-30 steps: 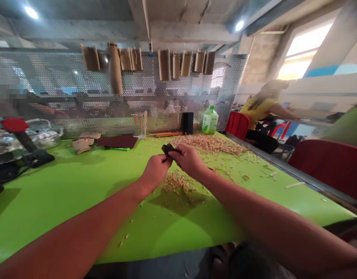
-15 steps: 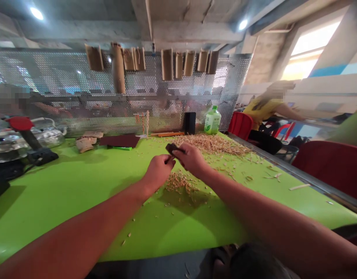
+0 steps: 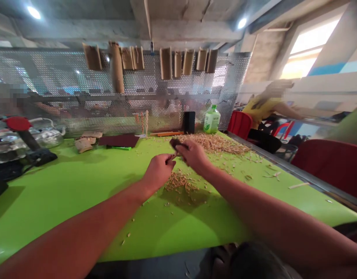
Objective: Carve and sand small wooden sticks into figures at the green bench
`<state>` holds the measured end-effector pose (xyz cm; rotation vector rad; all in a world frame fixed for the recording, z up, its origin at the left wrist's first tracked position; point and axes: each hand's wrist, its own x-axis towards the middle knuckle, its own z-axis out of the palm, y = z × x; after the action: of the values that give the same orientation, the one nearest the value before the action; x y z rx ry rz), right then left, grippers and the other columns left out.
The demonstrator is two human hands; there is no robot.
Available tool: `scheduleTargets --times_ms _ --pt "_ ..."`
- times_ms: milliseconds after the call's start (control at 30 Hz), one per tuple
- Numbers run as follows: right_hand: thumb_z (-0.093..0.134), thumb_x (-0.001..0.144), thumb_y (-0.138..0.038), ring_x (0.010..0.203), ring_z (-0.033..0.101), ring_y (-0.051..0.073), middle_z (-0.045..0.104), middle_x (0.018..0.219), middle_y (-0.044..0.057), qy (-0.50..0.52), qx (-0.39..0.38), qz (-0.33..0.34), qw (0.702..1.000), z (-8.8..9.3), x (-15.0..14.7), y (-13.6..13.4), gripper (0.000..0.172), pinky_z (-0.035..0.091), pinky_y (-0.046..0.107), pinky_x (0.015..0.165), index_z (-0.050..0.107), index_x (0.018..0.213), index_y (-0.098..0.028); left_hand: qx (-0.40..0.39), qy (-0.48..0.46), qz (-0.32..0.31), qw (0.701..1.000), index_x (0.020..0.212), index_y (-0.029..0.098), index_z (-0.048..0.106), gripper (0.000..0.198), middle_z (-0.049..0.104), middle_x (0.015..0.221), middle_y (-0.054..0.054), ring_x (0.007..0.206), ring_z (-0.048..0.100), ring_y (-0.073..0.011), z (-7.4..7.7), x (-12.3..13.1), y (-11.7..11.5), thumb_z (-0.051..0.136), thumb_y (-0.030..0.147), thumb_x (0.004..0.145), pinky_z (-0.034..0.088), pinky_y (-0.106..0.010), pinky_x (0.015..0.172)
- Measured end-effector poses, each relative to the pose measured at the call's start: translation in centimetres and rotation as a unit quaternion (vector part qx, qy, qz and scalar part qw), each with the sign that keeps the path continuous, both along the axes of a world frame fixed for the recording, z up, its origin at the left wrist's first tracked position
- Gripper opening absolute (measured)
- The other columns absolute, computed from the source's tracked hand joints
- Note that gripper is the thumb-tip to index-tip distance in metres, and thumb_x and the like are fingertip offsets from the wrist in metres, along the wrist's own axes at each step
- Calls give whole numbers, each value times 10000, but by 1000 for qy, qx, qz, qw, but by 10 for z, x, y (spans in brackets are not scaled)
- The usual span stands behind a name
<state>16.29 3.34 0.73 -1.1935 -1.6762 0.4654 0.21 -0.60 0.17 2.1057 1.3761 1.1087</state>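
Note:
My right hand (image 3: pixel 194 157) is shut around a folded piece of dark abrasive paper (image 3: pixel 175 143), which sticks out past its fingers toward the left. My left hand (image 3: pixel 158 170) is just to the left, its fingers pinched on something small and thin, possibly a wooden sliver (image 3: pixel 173 155); it is mostly hidden. The two hands nearly meet above the lime-green table (image 3: pixel 79 182). Below them lies a small heap of wood shavings (image 3: pixel 180 182), and a larger heap (image 3: pixel 213 143) spreads beyond my right hand.
A perforated metal screen (image 3: pixel 166 102) stands behind the table, with bamboo pieces (image 3: pixel 166 63) hanging along it. A green-capped bottle (image 3: pixel 211 121), a black container (image 3: pixel 189 122) and dark sheets (image 3: pixel 118 140) stand near the back edge. A red-topped tool (image 3: pixel 18 124) is at left. A co-worker in yellow (image 3: pixel 261 110) sits beyond red chairs.
My right hand has moved up and to the right, carrying the dark paper farther from my left hand. The paper now shows less between the hands. My left hand has shifted little.

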Motion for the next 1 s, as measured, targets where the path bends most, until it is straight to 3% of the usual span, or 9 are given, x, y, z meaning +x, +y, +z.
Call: scheduleTargets --times_ms 67,200,300,467,600,733,833,1000 --pt "600 814 -347 512 436 107 501 530 -36 -30 7 21 999 0 -1 -1 246 299 232 495 476 652 -210 5 -7 1 1000 774 117 688 151 561 614 1 572 437 -113 0 -1 0 578 217 801 291 -243 549" --pt "543 849 -339 465 412 100 468 497 -51 25 3 -20 999 2 -1 -4 234 288 229 472 458 669 -216 -62 -68 -24 995 803 137 667 222 474 516 42 480 392 -102 -2 -2 2 547 322 828 268 -242 495" --pt "583 824 -365 450 410 93 472 495 -54 3 -15 38 999 3 0 -5 246 290 223 460 470 667 -213 -106 -108 -55 987 672 163 577 261 412 463 57 432 366 -90 -4 -1 3 531 361 836 251 -237 465" --pt "559 840 -400 415 394 90 454 476 -57 59 -14 -17 998 2 6 1 262 276 218 422 461 677 -220 -149 -155 -72 974 738 160 591 195 444 510 51 422 380 -80 -4 0 2 550 325 835 256 -224 435" --pt "593 821 -395 433 412 92 475 494 -54 33 -20 29 999 0 7 5 247 292 213 424 480 692 -217 -173 -172 -83 966 681 166 550 238 416 492 57 410 361 -67 -2 2 -2 555 323 860 250 -210 421" --pt "561 845 -369 401 382 81 446 470 -64 70 -13 -14 997 1 6 3 253 274 212 406 449 675 -220 -224 -218 -77 947 707 158 552 195 431 521 53 401 360 -54 2 5 -6 541 254 877 247 -196 399" --pt "592 832 -358 410 403 82 483 491 -52 25 -26 53 998 2 4 -1 237 280 214 410 483 681 -212 -248 -254 -85 931 693 159 524 202 429 530 54 384 353 -47 4 6 -8 534 221 885 220 -195 380" --pt "555 851 -339 377 377 80 444 454 -68 71 -37 4 997 3 3 0 223 267 213 386 462 689 -218 -296 -306 -96 900 749 136 555 136 475 582 39 378 349 -29 8 6 -8 508 135 876 201 -186 371"
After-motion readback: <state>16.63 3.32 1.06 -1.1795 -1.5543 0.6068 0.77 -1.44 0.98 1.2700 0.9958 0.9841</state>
